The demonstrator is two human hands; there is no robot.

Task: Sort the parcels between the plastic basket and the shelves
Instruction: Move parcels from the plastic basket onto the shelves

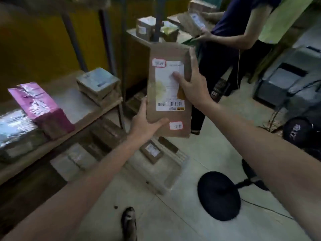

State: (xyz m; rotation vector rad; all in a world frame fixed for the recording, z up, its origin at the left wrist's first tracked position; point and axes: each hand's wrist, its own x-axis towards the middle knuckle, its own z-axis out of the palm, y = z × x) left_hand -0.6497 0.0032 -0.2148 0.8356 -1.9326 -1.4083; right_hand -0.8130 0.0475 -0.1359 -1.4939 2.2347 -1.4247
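We are holding a tall brown parcel (pixel 166 117) up in the middle of the frame — our left hand (pixel 143 123) is gripping its bottom left corner, thumb lying across the front. Our right hand (pixel 193 86) is gripping its right edge, thumb pressing the white label (pixel 165 84).

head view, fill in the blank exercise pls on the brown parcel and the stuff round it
1. The left hand grips the brown parcel low down; the thumb on its white label belongs to the ____ hand.
2. The crinkled bag lying on the shelf is coloured ____.
3. The round base on the floor is coloured ____.

Missing words: right; pink; black.
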